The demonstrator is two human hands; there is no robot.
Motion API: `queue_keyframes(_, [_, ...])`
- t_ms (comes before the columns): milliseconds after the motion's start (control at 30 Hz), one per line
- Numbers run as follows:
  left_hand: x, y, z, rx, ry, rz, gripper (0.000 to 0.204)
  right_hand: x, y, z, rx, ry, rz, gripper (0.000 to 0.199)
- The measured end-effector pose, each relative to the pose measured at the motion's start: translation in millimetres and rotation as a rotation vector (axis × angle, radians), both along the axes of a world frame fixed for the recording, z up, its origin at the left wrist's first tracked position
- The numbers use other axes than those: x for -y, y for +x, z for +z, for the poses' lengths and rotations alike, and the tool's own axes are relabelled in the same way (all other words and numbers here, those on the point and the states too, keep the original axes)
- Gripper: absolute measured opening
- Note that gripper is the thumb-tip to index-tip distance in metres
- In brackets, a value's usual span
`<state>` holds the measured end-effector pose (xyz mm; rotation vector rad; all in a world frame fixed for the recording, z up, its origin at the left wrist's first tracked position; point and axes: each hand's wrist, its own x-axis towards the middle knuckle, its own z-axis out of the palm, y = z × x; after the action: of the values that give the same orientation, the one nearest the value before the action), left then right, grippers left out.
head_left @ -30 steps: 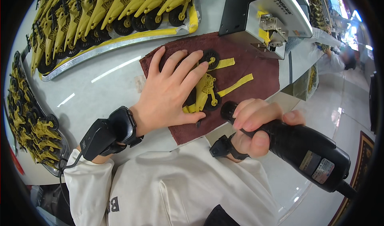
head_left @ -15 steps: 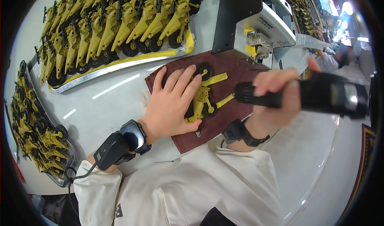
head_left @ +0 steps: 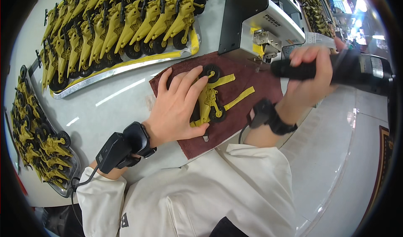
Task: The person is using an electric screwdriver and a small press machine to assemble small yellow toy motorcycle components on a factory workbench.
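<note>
Inside the left edge of the maroon fabric cloth point(head_left: 245, 74), my left hand point(head_left: 176, 104) holds down a yellow-and-black plastic toy motorcycle point(head_left: 208, 99), which could skid if my right hand point(head_left: 312, 71), wrapped round a black cylindrical power tool point(head_left: 371, 71), knocked it.

Lamps point(head_left: 361, 5) flare at two o'clock as bright light streaks your white counter point(head_left: 126, 107) near nine; blur softens your right hand point(head_left: 317, 69) and black tool point(head_left: 357, 75), and fisheye curvature bows the dark-rimmed edges.

The cloth point(head_left: 235, 117) is maroon, the toy motorbike point(head_left: 207, 99) yellow and black, the tool point(head_left: 354, 72) black.
</note>
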<state>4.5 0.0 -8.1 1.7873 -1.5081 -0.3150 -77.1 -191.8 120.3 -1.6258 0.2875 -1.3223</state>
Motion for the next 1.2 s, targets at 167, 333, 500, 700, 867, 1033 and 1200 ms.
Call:
queue_keyframes(167, [1,0,2,0.011,0.033,0.012,0.095,-64,-46,-30,0.044,0.066,0.450,0.072])
queue_keyframes(333, [-2,-1,1,0.059,0.052,0.007,0.098,-72,-64,-34,-0.094,-0.011,0.667,0.077])
queue_keyframes(500, [-2,-3,-1,0.047,0.038,0.009,0.099,-77,-64,-40,-0.124,-0.043,0.663,0.079])
queue_keyframes(700, [-3,-3,-2,0.025,0.033,0.012,0.095,-77,-62,-46,-0.158,-0.045,0.701,0.079])
queue_keyframes(867, [-1,-4,-2,0.018,0.031,0.012,0.095,-77,-65,-48,-0.102,-0.002,0.688,0.077])
queue_keyframes(1033, [0,-3,-1,0.011,0.036,0.012,0.094,-81,-59,-45,-0.114,0.034,0.681,0.072])
queue_keyframes(1200, [-5,2,-8,0.015,0.024,0.034,0.093,-82,-42,-50,-0.211,0.073,0.753,0.074])
